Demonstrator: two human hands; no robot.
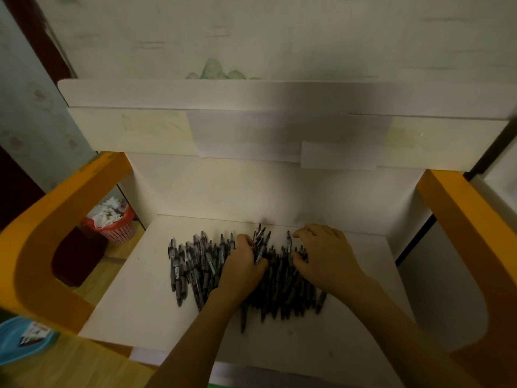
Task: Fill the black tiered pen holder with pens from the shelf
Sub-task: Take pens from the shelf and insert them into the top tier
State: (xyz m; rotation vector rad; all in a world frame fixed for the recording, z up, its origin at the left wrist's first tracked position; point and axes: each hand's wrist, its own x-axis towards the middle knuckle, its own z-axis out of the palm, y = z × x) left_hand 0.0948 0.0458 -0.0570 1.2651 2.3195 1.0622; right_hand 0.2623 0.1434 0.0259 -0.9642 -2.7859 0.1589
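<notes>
Head view: pens on shelf, partly under left hand.

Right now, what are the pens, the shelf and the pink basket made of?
The pens look like plastic: dark, slightly shiny barrels with clips. The shelf seems to be matte white painted board, though paper-covered is possible. The pink basket looks like moulded plastic, with a lattice of small holes.

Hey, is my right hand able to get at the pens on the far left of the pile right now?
Probably not easily. The left hand, gripping a bunch of pens, and its forearm lie between the right hand and the leftmost pens. The right hand would have to cross over them.
</notes>
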